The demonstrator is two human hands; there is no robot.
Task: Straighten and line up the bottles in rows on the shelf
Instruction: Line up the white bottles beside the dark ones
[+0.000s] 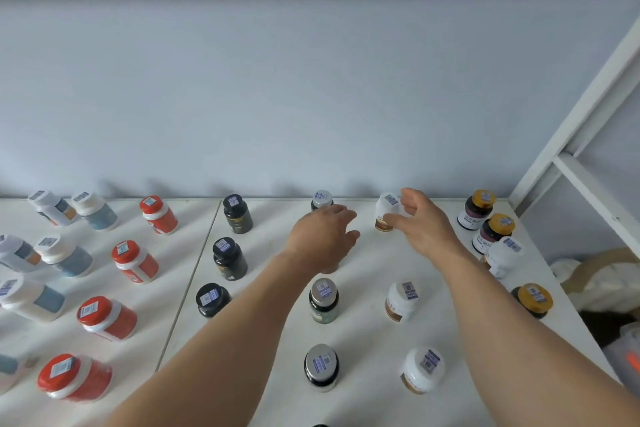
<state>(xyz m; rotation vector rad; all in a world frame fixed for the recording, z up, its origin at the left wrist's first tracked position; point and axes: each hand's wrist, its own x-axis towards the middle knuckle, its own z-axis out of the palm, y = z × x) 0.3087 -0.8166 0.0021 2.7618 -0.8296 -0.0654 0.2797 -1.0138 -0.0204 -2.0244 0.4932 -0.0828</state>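
Note:
Rows of capped bottles stand on the white shelf [367,253]. My right hand [420,224] reaches to the back row, thumb and fingers curled round a white-capped bottle [387,206]. My left hand [323,236] hovers just in front of a silver-capped bottle [322,199], fingers loosely curled, nothing seen between them; whatever stands under its palm is hidden. Nearer me stand two more silver-capped bottles [323,300] [321,368] and two white-capped ones [401,300] [422,369].
Black bottles [228,258] form a column left of my arms; orange-capped bottles [135,262] and white-and-blue ones [64,255] stand further left. Yellow-capped bottles [491,230] crowd the right edge beside a white frame post [568,135]. A wall [311,97] backs the shelf.

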